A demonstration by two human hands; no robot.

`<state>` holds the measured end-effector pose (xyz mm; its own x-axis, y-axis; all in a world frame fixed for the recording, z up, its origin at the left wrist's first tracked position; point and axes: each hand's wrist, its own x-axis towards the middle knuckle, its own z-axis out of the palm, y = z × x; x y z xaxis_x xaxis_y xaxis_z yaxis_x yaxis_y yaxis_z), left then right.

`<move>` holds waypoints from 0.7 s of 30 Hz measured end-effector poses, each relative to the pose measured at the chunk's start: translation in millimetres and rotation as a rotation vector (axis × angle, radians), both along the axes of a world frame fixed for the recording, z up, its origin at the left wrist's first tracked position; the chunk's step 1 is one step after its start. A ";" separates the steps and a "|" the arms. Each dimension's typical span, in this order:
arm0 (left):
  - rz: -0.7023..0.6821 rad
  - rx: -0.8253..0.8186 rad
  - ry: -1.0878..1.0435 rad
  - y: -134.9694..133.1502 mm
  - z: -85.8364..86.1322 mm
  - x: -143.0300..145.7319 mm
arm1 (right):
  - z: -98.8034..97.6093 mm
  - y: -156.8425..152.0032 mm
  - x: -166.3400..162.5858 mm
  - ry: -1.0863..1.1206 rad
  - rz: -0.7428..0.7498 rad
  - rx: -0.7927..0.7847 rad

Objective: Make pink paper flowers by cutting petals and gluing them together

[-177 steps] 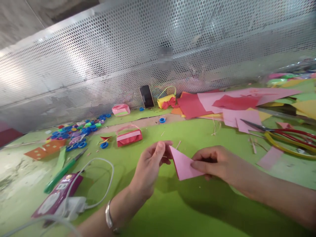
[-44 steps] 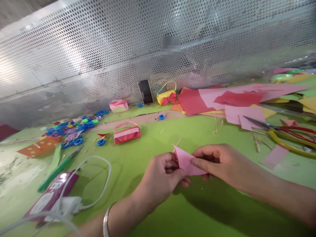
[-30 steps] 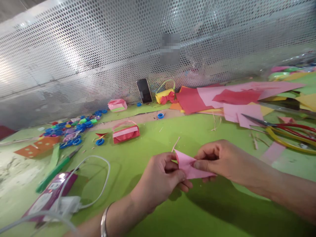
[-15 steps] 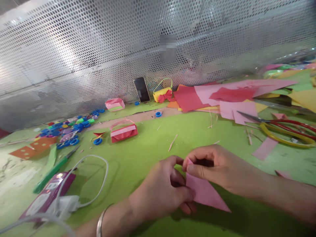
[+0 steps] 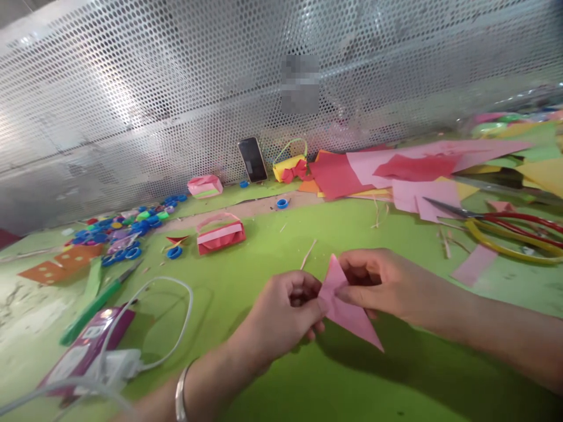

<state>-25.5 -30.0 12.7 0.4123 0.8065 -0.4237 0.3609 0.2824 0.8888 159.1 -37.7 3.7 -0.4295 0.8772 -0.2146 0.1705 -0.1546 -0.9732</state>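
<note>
A folded pink paper triangle [image 5: 347, 308] is held just above the green table [image 5: 264, 258], one tip up and a long tip pointing down right. My left hand [image 5: 281, 313] pinches its left corner with thumb and fingers closed. My right hand [image 5: 382, 284] grips its upper right edge, thumb on top, fingers curled behind. A metal bangle [image 5: 179, 397] is on my left wrist.
Loose pink, red and yellow paper sheets [image 5: 409, 173] and yellow-and-red scissors [image 5: 505, 231] lie at the right. A red paper bag [image 5: 220, 234], a pink box [image 5: 204, 186], a phone [image 5: 252, 159], coloured caps [image 5: 127, 225], green scissors [image 5: 94, 302] and a power strip with cable [image 5: 94, 351] lie left. A perforated metal wall [image 5: 176, 88] stands behind.
Both hands have kept hold of the pink paper and turned it: it was a short triangle pointing up left, then swung so its long tip points down right.
</note>
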 end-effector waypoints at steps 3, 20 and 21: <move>0.002 -0.023 -0.023 -1.7 0.5 3.0 | 0.7 -2.1 -1.5 0.034 -0.075 -0.021; 0.177 -0.192 -0.542 1.5 -1.6 0.0 | -5.8 0.1 0.1 0.524 -0.194 -0.262; 0.178 -0.194 -0.547 1.8 -1.8 0.0 | -6.3 1.0 0.4 0.531 -0.188 -0.266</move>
